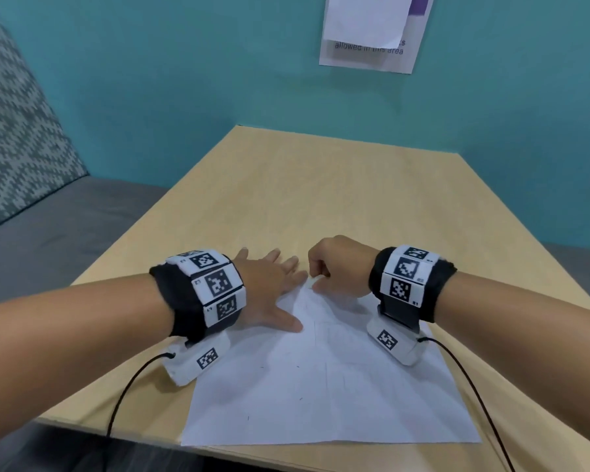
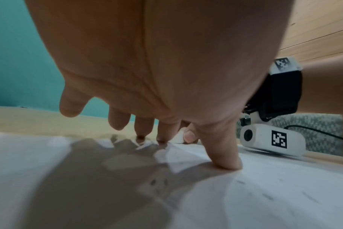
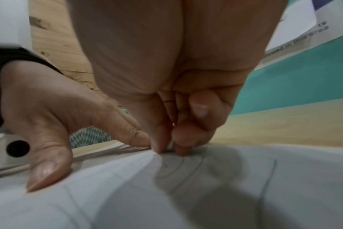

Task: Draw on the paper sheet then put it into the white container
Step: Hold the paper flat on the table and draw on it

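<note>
A white paper sheet [image 1: 324, 386] with faint pencil lines lies on the near part of the wooden table [image 1: 321, 185]. My left hand [image 1: 283, 298] lies spread on the sheet's far left part, fingers straight, with the thumb [image 2: 225, 162] pressing the paper [image 2: 274, 193]. My right hand [image 1: 315, 279] is curled at the sheet's far corner. In the right wrist view its thumb and forefinger [image 3: 166, 147] pinch the paper's edge [image 3: 206, 193], right beside the left hand [image 3: 49, 124]. No pen and no white container are in view.
The table butts against a teal wall with a printed notice [image 1: 372, 32]. A grey bench [image 1: 48, 226] with a patterned cushion [image 1: 14, 114] stands on the left. Black cables [image 1: 126, 386] run from both wrist cameras over the table's near edge.
</note>
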